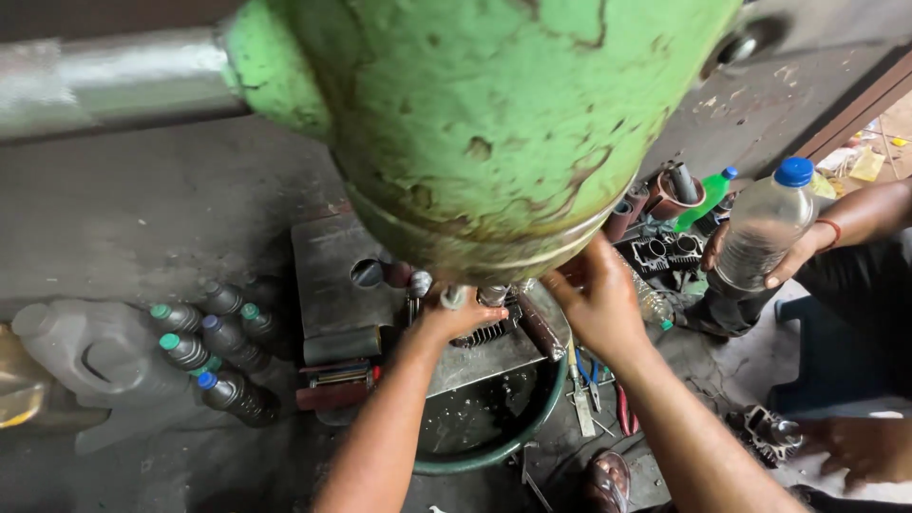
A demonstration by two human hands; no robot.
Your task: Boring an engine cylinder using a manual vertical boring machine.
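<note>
I see my left hand (454,318) closed around a small metal fitting (454,296) right under the green machine head (484,123). My right hand (598,304), just beside it, presses on the head's lower rim, fingers spread. Below both sits a green basin (532,427). Farther right, another person's hand (793,256) holds a clear bottle (765,228).

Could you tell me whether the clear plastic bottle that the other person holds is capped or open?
Capped: the clear plastic bottle carries its blue cap, and it stands upright in the other person's hand.
</note>
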